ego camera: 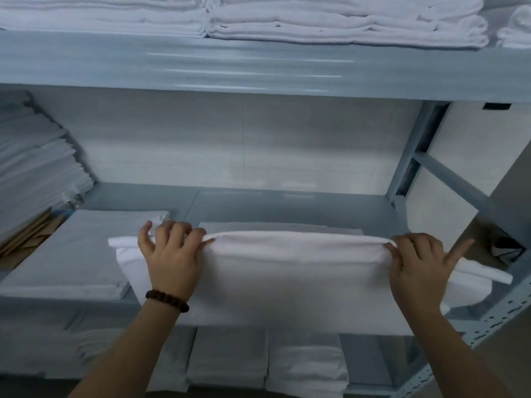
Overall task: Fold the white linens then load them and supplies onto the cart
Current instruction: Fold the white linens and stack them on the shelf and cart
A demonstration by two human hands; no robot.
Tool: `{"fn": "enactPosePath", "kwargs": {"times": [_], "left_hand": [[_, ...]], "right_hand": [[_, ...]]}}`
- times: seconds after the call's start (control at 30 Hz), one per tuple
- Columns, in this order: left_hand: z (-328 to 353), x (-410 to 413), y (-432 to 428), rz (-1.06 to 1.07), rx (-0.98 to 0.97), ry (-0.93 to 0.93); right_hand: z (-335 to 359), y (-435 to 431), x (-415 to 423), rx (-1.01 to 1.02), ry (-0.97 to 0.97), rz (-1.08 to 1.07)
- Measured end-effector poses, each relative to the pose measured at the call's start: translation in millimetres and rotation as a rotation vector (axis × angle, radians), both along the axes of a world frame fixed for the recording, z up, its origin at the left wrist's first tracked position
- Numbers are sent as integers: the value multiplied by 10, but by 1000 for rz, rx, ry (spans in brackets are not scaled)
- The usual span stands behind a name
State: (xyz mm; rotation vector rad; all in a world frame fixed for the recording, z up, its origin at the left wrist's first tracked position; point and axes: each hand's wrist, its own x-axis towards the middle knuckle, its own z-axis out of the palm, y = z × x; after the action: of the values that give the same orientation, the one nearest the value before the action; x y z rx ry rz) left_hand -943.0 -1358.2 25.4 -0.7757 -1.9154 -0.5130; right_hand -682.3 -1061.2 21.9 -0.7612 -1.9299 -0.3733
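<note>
Hands — left hand (169, 254), right hand (416, 262) — pinch white linen (287, 277) over grey-blue shelf (287, 208); folded stacks (344, 21) above.

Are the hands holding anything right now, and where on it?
Both hands hold one white folded cloth linen by its upper folded edge. The left hand grips near the left end, and the right hand pinches near the right end.

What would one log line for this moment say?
stage: folding | left hand: grips white linen top fold | right hand: pinches same fold | white linen: drapes over middle shelf front
</note>
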Motion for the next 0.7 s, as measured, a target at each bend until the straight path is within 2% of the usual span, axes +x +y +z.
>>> {"fn": "enactPosePath", "kwargs": {"times": [0.27,0.47,0.7], "left_hand": [[-224,-875,590,-57,-57,0],[-629,-1392,1035,-58,-95,-37],[-1236,-1961,1511,-47,-268,-125]], "right_hand": [[-178,582,-718,12,-93,-56],[-522,1153,-1283,72,-133,0],[-1120,1694,-1888,27,-249,57]]}}
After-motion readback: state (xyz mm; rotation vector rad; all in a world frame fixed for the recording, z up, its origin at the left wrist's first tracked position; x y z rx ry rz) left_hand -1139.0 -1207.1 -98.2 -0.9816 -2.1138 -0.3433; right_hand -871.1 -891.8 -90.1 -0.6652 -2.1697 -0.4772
